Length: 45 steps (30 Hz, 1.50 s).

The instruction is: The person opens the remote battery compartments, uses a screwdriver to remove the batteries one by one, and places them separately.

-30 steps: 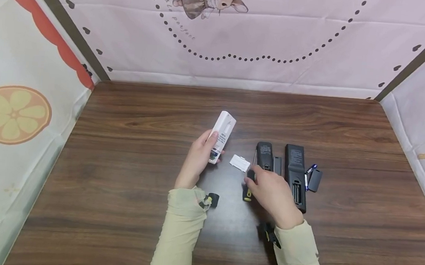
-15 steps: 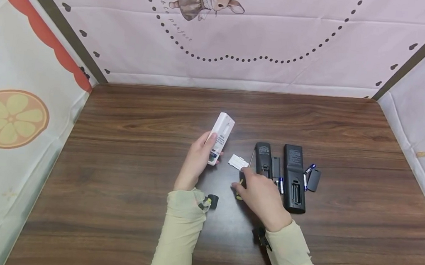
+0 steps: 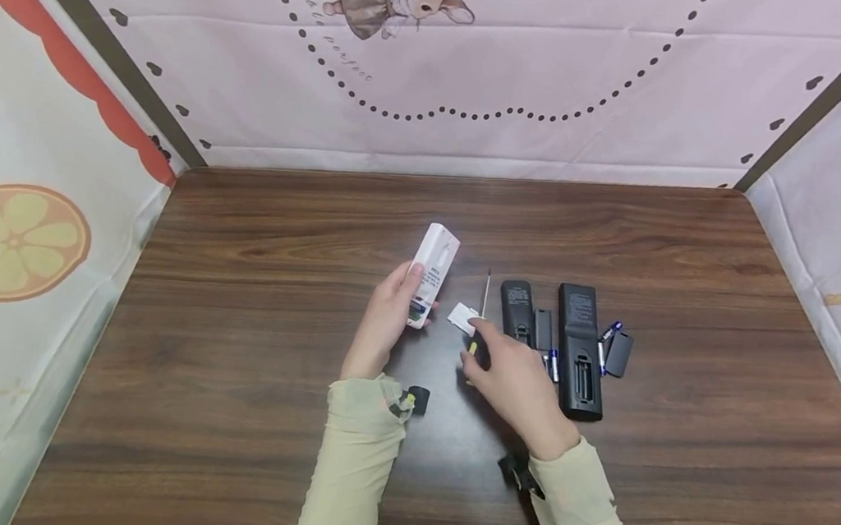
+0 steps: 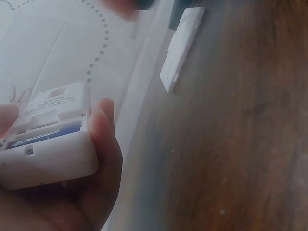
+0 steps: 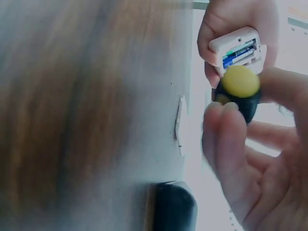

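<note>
My left hand [image 3: 381, 319] holds a white remote control [image 3: 438, 254] with its back facing up. The remote's battery compartment is uncovered, and blue batteries [image 5: 239, 57] lie inside it. My right hand [image 3: 518, 381] pinches the black-and-yellow handle of a screwdriver [image 5: 241, 81] between thumb and fingers. The screwdriver's thin shaft points away from me, just right of the white battery cover [image 3: 461, 317] on the table. Part of the handle is hidden behind the fingers in the head view.
To the right lie a smaller black remote [image 3: 516, 303] and a longer black remote [image 3: 578, 308]. Dark battery covers [image 3: 618, 355] and several loose blue-and-white batteries [image 3: 554, 365] lie beside them on the wooden table [image 3: 256, 282]. Patterned cloth walls [image 3: 436, 66] enclose the back and sides.
My right hand has taken hold of the screwdriver beside the smaller black remote and carried it left toward the white cover. My left hand keeps holding the white remote almost in place.
</note>
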Available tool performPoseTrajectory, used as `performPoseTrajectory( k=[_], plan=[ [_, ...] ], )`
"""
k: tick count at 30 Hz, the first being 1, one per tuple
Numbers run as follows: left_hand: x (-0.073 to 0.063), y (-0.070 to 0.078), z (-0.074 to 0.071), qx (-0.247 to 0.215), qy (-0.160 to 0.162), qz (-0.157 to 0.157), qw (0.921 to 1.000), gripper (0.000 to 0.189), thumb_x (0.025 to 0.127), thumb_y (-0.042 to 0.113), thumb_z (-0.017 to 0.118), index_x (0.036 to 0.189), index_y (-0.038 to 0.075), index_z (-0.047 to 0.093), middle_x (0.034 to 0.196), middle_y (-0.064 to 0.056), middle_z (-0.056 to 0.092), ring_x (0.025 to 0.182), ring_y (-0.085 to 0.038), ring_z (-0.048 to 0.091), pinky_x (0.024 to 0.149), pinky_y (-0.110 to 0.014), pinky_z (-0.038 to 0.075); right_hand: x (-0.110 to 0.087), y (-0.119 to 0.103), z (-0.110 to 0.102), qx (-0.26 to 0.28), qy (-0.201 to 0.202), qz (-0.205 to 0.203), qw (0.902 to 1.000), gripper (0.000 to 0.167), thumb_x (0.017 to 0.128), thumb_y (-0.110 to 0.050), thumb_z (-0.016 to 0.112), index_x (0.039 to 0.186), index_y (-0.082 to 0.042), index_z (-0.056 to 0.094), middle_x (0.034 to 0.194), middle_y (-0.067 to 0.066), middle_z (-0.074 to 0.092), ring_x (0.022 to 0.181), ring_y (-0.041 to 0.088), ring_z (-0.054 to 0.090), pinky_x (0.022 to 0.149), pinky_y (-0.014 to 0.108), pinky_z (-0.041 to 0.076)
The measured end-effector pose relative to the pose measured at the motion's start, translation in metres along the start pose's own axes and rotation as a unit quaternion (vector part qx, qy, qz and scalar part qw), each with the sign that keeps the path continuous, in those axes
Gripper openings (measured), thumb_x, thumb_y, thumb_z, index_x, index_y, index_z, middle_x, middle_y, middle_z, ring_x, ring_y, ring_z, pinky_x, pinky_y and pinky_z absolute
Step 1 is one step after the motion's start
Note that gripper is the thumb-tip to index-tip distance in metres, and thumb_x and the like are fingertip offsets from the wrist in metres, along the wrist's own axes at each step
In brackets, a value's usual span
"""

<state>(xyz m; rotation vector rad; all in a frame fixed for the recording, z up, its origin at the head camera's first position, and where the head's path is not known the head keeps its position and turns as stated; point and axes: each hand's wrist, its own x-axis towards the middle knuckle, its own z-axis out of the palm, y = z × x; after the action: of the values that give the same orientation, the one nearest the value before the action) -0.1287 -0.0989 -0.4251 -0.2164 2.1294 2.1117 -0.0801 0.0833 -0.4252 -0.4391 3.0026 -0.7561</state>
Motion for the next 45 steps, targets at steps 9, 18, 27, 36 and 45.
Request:
performPoseTrajectory(
  k=[9,18,27,36,45],
  plan=[
    [-0.002,0.002,0.0,-0.017,-0.003,-0.004,0.9998,0.045,0.093,0.047,0.034,0.125,0.018,0.047,0.103,-0.025,0.057,0.086,-0.041,0.057,0.067,-0.052,0.048,0.002,0.005,-0.007,0.072,0.042,-0.013,0.9964,0.046,0.085,-0.031,0.054,0.129,-0.028,0.044,0.092,0.0,0.061,0.064,0.011,0.049,0.054,0.027,0.043],
    [-0.001,0.001,0.002,-0.027,-0.005,-0.003,0.9996,0.043,0.094,0.044,0.034,0.124,0.016,0.047,0.103,-0.025,0.057,0.087,-0.041,0.057,0.068,-0.052,0.048,0.001,0.014,-0.01,0.127,0.064,-0.018,0.9897,0.069,0.082,-0.02,0.055,0.139,-0.039,0.02,0.086,-0.004,0.056,0.058,0.01,0.045,0.049,0.026,0.038],
    [-0.002,0.002,0.002,-0.084,-0.01,0.015,0.9963,0.049,0.091,0.05,0.037,0.122,0.013,0.048,0.106,-0.028,0.054,0.094,-0.046,0.053,0.071,-0.056,0.045,-0.002,0.013,-0.011,0.188,0.025,-0.015,0.9817,0.051,0.085,-0.012,0.043,0.13,-0.035,0.04,0.114,-0.003,0.055,0.088,0.014,0.051,0.078,0.038,0.043],
    [-0.003,0.005,0.0,-0.175,-0.014,0.03,0.984,0.063,0.089,0.058,0.03,0.122,0.009,0.05,0.11,-0.029,0.052,0.097,-0.045,0.053,0.077,-0.059,0.042,-0.001,0.016,-0.011,0.215,0.018,-0.018,0.9762,0.032,0.091,-0.038,0.046,0.122,-0.028,0.052,0.099,-0.002,0.059,0.075,0.014,0.05,0.063,0.033,0.042],
    [-0.003,0.006,-0.004,-0.21,-0.021,0.064,0.9754,0.046,0.093,0.044,0.039,0.126,0.013,0.044,0.115,-0.028,0.052,0.084,-0.034,0.06,0.07,-0.043,0.051,-0.001,0.018,-0.012,0.204,-0.001,0.002,0.979,0.032,0.087,-0.047,0.05,0.112,-0.029,0.058,0.078,-0.004,0.059,0.056,0.013,0.046,0.047,0.028,0.038]
  ],
)
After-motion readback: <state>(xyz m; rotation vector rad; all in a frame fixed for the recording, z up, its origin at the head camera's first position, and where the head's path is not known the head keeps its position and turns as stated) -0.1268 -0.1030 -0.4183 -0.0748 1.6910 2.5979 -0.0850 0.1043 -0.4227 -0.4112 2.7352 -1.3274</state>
